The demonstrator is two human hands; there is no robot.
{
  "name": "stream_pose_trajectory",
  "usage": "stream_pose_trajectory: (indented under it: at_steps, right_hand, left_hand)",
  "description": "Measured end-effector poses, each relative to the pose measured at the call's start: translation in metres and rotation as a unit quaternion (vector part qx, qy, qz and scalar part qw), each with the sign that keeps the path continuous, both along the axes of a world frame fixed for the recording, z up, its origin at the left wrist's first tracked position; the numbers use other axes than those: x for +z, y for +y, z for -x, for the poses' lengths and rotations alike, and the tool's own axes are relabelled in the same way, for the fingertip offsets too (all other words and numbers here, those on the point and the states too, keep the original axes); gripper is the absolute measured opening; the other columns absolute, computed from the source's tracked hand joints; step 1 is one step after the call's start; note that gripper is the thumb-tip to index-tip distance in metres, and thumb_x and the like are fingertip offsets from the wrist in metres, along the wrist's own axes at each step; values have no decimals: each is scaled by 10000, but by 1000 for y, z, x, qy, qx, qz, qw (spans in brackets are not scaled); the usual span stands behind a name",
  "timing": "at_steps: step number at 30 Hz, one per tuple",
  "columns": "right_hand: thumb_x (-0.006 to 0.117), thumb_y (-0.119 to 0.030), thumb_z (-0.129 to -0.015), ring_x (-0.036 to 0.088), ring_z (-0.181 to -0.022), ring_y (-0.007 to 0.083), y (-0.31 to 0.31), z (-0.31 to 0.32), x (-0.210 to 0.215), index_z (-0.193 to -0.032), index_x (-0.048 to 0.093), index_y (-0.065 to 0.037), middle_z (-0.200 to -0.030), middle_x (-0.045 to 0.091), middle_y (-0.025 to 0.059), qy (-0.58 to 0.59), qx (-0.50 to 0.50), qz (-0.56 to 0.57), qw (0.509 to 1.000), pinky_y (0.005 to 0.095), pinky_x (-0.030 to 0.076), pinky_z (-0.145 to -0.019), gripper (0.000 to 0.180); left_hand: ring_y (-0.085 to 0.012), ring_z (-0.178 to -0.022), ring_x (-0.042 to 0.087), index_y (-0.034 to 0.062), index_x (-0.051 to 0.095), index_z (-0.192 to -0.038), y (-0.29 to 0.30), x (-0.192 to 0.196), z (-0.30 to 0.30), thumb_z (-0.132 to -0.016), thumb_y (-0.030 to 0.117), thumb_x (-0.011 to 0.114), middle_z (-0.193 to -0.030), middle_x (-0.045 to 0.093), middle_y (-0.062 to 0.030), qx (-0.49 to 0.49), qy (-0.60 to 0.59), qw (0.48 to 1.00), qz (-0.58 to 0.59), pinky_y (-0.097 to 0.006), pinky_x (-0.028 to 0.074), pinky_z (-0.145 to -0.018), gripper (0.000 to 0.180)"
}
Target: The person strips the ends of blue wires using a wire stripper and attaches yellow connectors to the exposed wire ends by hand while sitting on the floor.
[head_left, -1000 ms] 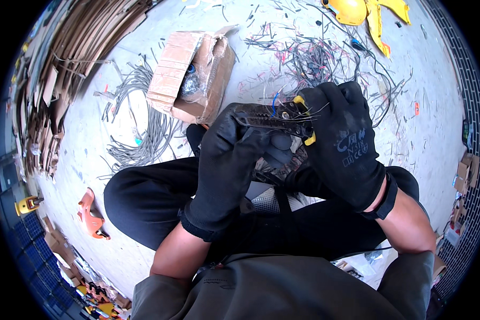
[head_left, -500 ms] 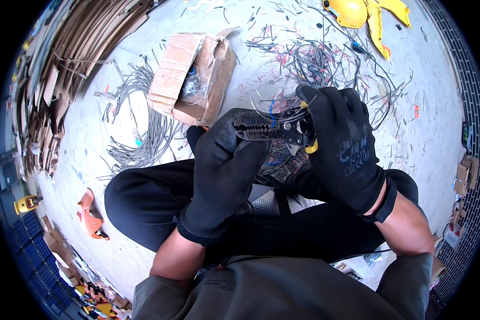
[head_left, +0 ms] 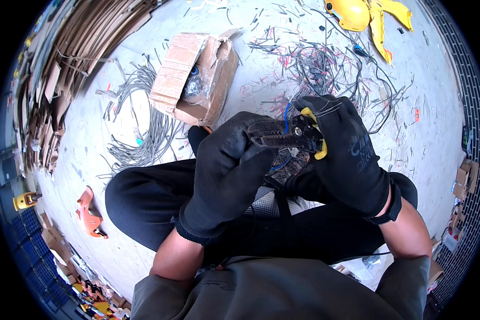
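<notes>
Wire strippers (head_left: 285, 133) with dark toothed jaws and yellow grips lie across the space between my two black-gloved hands. Their grips are inside my right hand (head_left: 344, 152), whose fingers wrap round them. At the jaw end my left hand (head_left: 226, 168) is closed, thumb and fingers pressed together; whatever they pinch is hidden. A thin blue wire (head_left: 287, 114) crosses by the jaws, and more blue shows below them. Thin pale strands pass over my right fingers.
Cut wire scraps (head_left: 317, 66) litter the floor ahead. A torn cardboard box (head_left: 168, 80) stands beside a coil of grey cables (head_left: 152, 130). Stacked cardboard (head_left: 72, 58) is at far left, an orange plastic part (head_left: 88, 213) by my left knee, yellow plastic parts (head_left: 352, 13) at far right.
The wire strippers have shifted slightly right and down, and their jaws and grips are closer together. My right hand has tightened round the grips; my left hand has moved a little right.
</notes>
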State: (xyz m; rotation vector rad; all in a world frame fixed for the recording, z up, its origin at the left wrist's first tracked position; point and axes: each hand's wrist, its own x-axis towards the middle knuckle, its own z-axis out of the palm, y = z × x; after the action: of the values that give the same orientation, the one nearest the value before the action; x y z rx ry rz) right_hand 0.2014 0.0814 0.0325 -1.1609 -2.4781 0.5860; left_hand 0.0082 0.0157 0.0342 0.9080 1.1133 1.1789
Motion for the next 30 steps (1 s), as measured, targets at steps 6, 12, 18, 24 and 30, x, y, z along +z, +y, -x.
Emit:
stream_pose_trajectory:
  at_steps: [6, 12, 18, 24, 30]
  right_hand:
    - [657, 67, -805, 615, -1074, 392, 0, -13, -7, -1251, 584, -4, -1151, 638, 210, 90, 35, 137, 986, 404, 501, -910, 458]
    - [651, -122, -927, 658, -940, 373, 8, -12, 10, -1241, 575, 5, -1085, 664, 208, 102, 87, 332, 934, 414, 518, -813, 347]
    - [629, -187, -966, 667, -862, 264, 15, -11, 15, -1220, 638, -35, -986, 697, 157, 145, 104, 498, 849, 353, 513, -762, 296]
    - [626, -269, -986, 635, -817, 144, 15, -21, -3, -1213, 646, -14, -935, 704, 126, 167, 136, 421, 881, 322, 511, -751, 342]
    - [581, -300, -1015, 674, -953, 156, 47, -48, 16, -1246, 641, -8, -1006, 715, 89, 204, -82, 365, 905, 288, 528, -846, 377]
  left_hand:
    - [-69, -765, 510, -28, 639, -1046, -1, -2, 1, -925, 44, 557, -871, 595, -23, -8, 37, 999, -13, -237, 421, -700, 162]
    - [-103, -795, 557, -48, 633, -990, 0, -10, 1, -920, 64, 570, -914, 608, -68, -17, 29, 998, -52, -250, 446, -727, 146]
    - [-117, -725, 577, -39, 631, -1016, -1, -5, -1, -847, 137, 639, -860, 652, -90, 4, -80, 996, 32, -258, 479, -685, 244]
    - [-119, -755, 591, -51, 637, -1031, 4, -4, 3, -864, 102, 610, -882, 663, -93, -39, -85, 996, 17, -257, 476, -702, 228]
    - [-39, -772, 522, -27, 667, -1032, -2, 3, 5, -908, 18, 542, -890, 656, -17, 5, -30, 999, 25, -216, 426, -711, 182]
